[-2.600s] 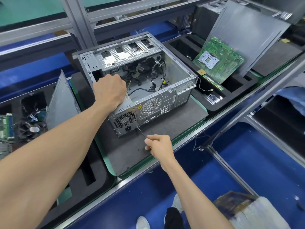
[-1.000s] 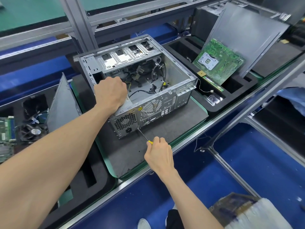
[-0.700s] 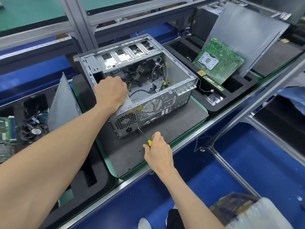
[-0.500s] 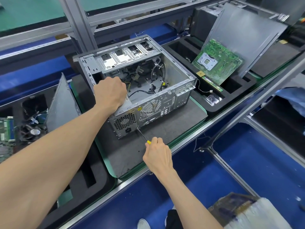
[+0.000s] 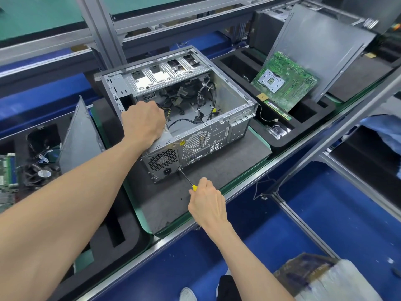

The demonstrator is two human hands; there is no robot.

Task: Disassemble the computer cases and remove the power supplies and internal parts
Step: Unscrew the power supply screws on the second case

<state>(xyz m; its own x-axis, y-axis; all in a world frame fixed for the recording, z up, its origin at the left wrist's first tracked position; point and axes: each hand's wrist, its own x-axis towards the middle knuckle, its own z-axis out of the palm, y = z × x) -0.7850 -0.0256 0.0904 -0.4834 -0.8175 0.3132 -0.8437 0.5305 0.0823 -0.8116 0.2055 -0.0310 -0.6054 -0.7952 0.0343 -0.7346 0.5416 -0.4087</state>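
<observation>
Open computer case (image 5: 195, 118) on grey mat (image 5: 217, 187), desk centre. Left hand (image 5: 142, 123) fisted on power supply (image 5: 161, 161) top, grip contents hidden. Right hand (image 5: 206, 203) grip holding screwdriver (image 5: 187, 180), tip at case rear.

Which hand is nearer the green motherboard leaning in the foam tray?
Right. The right hand holds the screwdriver at the case's rear, below-left of the motherboard; the left hand rests on the power supply, farther left.
</observation>
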